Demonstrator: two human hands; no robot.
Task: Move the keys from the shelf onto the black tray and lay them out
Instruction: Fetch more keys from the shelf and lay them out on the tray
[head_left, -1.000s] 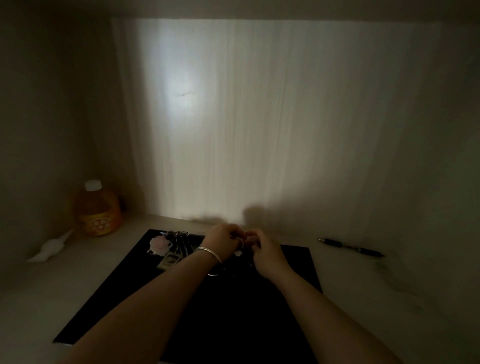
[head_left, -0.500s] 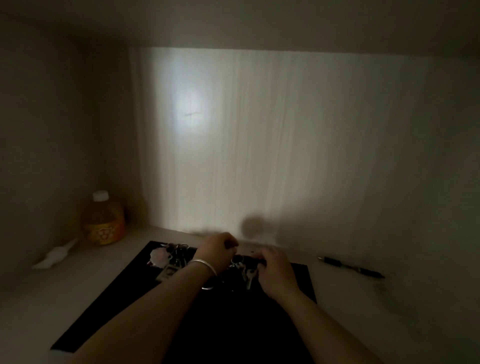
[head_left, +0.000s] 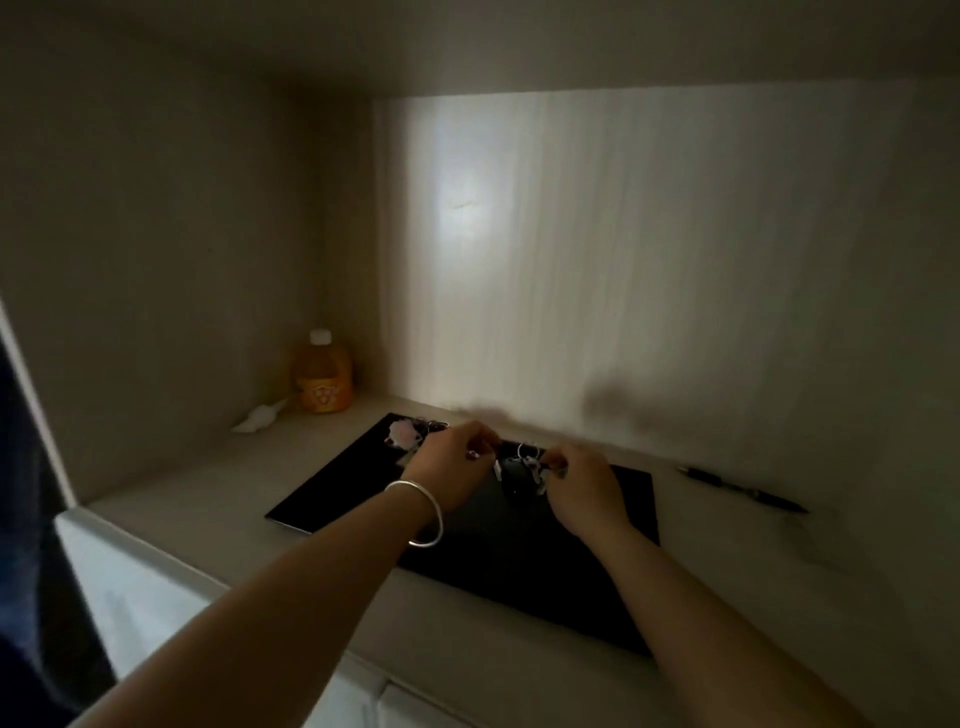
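Keys (head_left: 521, 470) lie between left hand (head_left: 451, 467), right hand (head_left: 584, 488)

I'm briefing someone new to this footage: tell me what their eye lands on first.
First, the two hands, left hand and right hand, meeting over the far edge of the black tray, working a bunch of keys between them. Next, the bright light patch on the back wall. Then the orange bottle in the left corner.

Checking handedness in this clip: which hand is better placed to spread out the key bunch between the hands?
Probably the right hand: its fingers already touch the key bunch on the black tray. The left hand sits beside the bunch, nearer the pink charm.
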